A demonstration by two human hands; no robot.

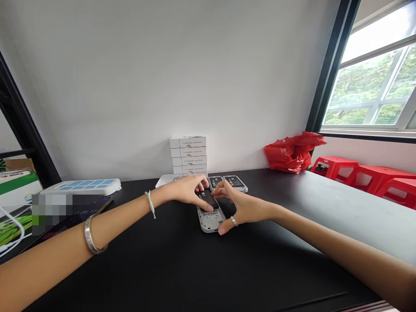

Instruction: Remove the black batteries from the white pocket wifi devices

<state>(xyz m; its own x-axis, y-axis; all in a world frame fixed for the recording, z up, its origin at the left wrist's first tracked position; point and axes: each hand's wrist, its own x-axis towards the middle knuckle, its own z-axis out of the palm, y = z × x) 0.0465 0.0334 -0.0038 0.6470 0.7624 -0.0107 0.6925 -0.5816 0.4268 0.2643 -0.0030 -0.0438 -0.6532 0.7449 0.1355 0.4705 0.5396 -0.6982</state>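
Observation:
A white pocket-sized electronic device point(211, 223) lies open-backed on the black table, showing a printed label inside. My left hand point(188, 189) has its thumb and fingers around a flat black battery point(207, 199) at the device's upper part. Whether the battery is fully seated in the device, I cannot tell. My right hand point(243, 207) grips the device from the right, thumb at its lower right corner and fingers near the battery's right edge. Behind the hands lie similar open devices point(236, 183) with black batteries in them, partly hidden by my fingers.
White boxes point(189, 156) stand stacked against the wall. A white power strip point(84, 186), a phone point(65, 219) and white cables point(14, 236) lie to the left. A crumpled red plastic bag point(292, 151) sits at the back right, with red stools point(373, 175) beyond the table.

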